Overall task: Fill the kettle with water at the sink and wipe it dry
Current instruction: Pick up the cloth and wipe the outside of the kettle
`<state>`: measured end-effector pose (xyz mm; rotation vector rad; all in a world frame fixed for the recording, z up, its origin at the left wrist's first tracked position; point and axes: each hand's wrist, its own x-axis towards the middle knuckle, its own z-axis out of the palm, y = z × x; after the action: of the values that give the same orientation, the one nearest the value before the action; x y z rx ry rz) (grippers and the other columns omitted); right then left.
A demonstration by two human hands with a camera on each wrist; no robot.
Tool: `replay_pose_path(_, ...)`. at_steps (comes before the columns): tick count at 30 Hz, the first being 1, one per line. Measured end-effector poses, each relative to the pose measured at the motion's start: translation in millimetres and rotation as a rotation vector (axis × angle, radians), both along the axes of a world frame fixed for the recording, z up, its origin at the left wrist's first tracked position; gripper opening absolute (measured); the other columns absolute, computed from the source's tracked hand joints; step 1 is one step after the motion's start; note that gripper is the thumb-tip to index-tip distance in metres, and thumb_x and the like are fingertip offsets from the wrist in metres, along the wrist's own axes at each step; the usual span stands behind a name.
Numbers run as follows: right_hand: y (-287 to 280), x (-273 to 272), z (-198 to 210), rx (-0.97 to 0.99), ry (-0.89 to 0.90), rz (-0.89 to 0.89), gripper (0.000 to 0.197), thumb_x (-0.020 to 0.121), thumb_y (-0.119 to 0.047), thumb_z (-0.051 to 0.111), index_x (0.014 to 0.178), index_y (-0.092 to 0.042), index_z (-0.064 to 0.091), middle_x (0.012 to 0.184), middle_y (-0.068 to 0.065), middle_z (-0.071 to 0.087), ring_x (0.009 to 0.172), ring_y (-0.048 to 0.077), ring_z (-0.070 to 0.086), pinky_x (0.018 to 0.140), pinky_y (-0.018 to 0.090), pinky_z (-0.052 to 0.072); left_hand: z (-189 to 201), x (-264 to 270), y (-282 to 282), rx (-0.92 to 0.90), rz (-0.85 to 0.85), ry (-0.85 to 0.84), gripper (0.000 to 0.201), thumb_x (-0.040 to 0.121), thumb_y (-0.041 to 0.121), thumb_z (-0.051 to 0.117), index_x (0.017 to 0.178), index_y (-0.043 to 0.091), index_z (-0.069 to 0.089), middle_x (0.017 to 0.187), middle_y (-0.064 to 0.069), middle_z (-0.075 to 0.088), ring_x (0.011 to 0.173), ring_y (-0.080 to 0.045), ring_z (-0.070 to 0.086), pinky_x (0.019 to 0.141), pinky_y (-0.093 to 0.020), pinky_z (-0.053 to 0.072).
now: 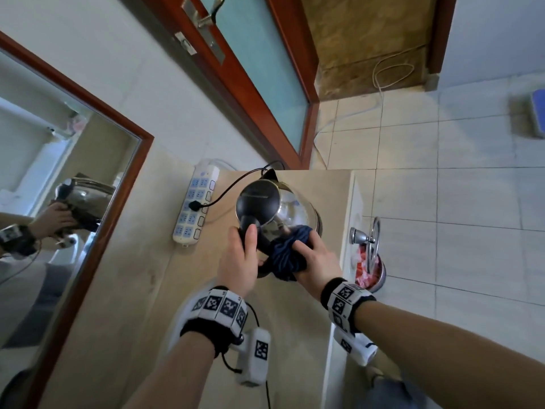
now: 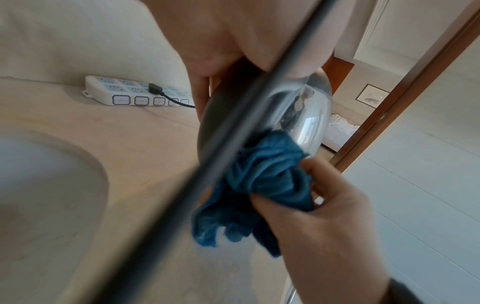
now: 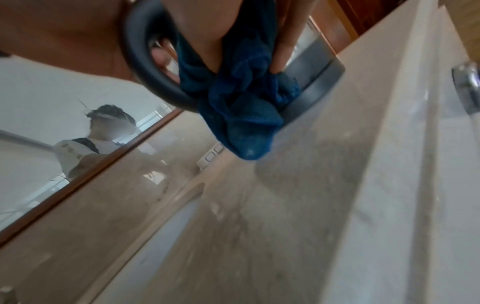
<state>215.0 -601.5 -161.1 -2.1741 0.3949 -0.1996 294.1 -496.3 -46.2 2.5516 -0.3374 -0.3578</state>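
Beige stone countertop [image 1: 124, 290], bounded on our left by a wood-framed mirror [image 1: 53, 178] and at the far end by a red-brown door [image 1: 265, 69] with a metal handle.

Kettle [image 1: 295, 208]: steel body, black lid and black loop handle, held above the countertop between our two hands, lid tipped toward us in the head view. Whether its base touches the surface we cannot tell.

Left hand [image 1: 239, 261]: fingers curled round the kettle handle, thumb lying along the top of it. The right wrist view alone shows the fingertips [image 3: 161, 57] coming through the handle loop.

Right hand [image 1: 315, 261]: fingers bunched round a dark blue cloth [image 1: 290, 255], pressing it against the kettle's side just right of the handle. The left wrist view shows the cloth [image 2: 267, 181] crumpled against the polished steel, thumb and fingers pinching its folds; the right wrist view shows its loose end [image 3: 241, 127] hanging below the kettle's dark base rim.

White power strip [image 1: 196, 205]: lying beyond the left fingers, near the wall, with one black plug in it.

Sink basin [image 2: 39, 185]: an oval recess in the countertop, seen from the wrist views only.

Chrome tap [image 1: 364, 237]: right of the right fingers, past the counter edge, above a metal bowl [image 1: 373, 273] with red-and-white contents.
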Motion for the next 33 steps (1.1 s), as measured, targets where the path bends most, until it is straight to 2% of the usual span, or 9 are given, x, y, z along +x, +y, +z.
replay_pose_path(5, 8.6, -1.7, 0.8, 0.061, 0.053, -0.087, 0.037, 0.072, -0.035, 0.072, 0.106, -0.024, 0.064, 0.122, 0.003, 0.055, 0.09, 0.027, 0.066, 0.068, 0.032, 0.056, 0.1, 2.1, 1.4, -0.01, -0.021, 0.01, 0.04, 0.097, 0.051, 0.028, 0.105, 0.015, 0.044, 0.085, -0.002, 0.066, 0.065, -0.014, 0.069, 0.064, -0.04, 0.057)
replay_pose_path(10, 19.0, 13.2, 41.0, 0.075, -0.242, -0.141, 0.034, 0.061, -0.022, 0.076, 0.093, -0.019, 0.068, 0.095, 0.004, 0.061, 0.072, 0.023, 0.063, 0.056, 0.026, 0.052, -0.7, 3.4, 1.4, -0.023, -0.034, -0.062, 0.042, 0.098, 0.048, 0.029, 0.102, 0.009, 0.046, 0.08, -0.003, 0.061, 0.077, -0.023, 0.062, 0.073, -0.045, 0.052)
replay_pose_path(13, 16.4, 14.1, 37.4, -0.001, -0.286, -0.086, 0.033, 0.06, -0.021, 0.076, 0.092, -0.019, 0.066, 0.09, 0.003, 0.058, 0.068, 0.022, 0.061, 0.051, 0.028, 0.051, 1.0, 1.9, -0.5, -0.029, -0.034, -0.064, 0.042, 0.099, 0.045, 0.029, 0.102, 0.008, 0.048, 0.077, 0.004, 0.057, 0.072, -0.012, 0.058, 0.069, -0.038, 0.049)
replay_pose_path(16, 10.7, 9.1, 15.5, -0.139, -0.232, 0.014, 0.028, 0.065, -0.027, 0.074, 0.09, -0.02, 0.064, 0.092, 0.004, 0.06, 0.072, 0.022, 0.062, 0.048, 0.03, 0.053, 0.7, 2.2, -0.4, -0.024, -0.038, -0.051, 0.038, 0.1, 0.041, 0.029, 0.104, 0.009, 0.048, 0.076, 0.006, 0.055, 0.068, -0.003, 0.054, 0.058, -0.024, 0.042)
replay_pose_path(19, 3.0, 2.0, -4.4, -0.152, -0.098, 0.084, 0.039, 0.061, -0.03, 0.082, 0.094, -0.02, 0.064, 0.096, 0.006, 0.06, 0.081, 0.026, 0.066, 0.048, 0.03, 0.054, 2.7, 2.0, -0.7, -0.006, -0.052, -0.03, 0.034, 0.1, 0.04, 0.028, 0.103, 0.011, 0.046, 0.075, 0.003, 0.059, 0.057, -0.002, 0.059, 0.048, -0.013, 0.043)
replay_pose_path(23, -8.1, -5.2, -23.3, -0.014, 0.099, 0.008, 0.038, 0.07, -0.023, 0.074, 0.106, -0.02, 0.061, 0.118, 0.005, 0.055, 0.09, 0.032, 0.064, 0.063, 0.031, 0.053, 4.7, -0.5, -2.3, -0.015, -0.051, -0.001, 0.031, 0.102, 0.034, 0.029, 0.105, 0.008, 0.046, 0.077, 0.006, 0.057, 0.057, 0.016, 0.056, 0.052, -0.003, 0.044)
replay_pose_path(26, -5.7, -2.4, -6.8, 0.218, 0.006, -0.114, 0.036, 0.071, -0.017, 0.071, 0.105, -0.014, 0.058, 0.116, 0.005, 0.051, 0.09, 0.028, 0.059, 0.07, 0.029, 0.049, 5.1, -0.9, -2.9, -0.02, -0.05, -0.016, 0.031, 0.102, 0.035, 0.029, 0.104, 0.008, 0.046, 0.077, 0.008, 0.057, 0.057, 0.002, 0.061, 0.05, -0.01, 0.044)
replay_pose_path(29, -5.4, 2.2, 28.3, 0.335, -0.165, -0.204, 0.037, 0.074, -0.016, 0.07, 0.107, -0.012, 0.052, 0.114, 0.003, 0.048, 0.092, 0.021, 0.055, 0.077, 0.027, 0.049, 1.8, 0.6, -1.6, -0.026, -0.045, -0.045, 0.035, 0.1, 0.04, 0.029, 0.102, 0.01, 0.046, 0.078, 0.003, 0.058, 0.072, -0.016, 0.061, 0.065, -0.033, 0.049)
replay_pose_path(33, -17.0, 27.4, 76.9, 0.301, -0.396, -0.225, 0.039, 0.076, -0.02, 0.057, 0.114, -0.01, 0.051, 0.114, 0.007, 0.05, 0.102, 0.021, 0.05, 0.088, 0.027, 0.043, -0.9, 0.5, -0.6, -0.062, -0.053, -0.081, 0.03, 0.1, 0.035, 0.032, 0.093, 0.008, 0.042, 0.07, 0.003, 0.053, 0.065, -0.012, 0.055, 0.062, -0.035, 0.041)
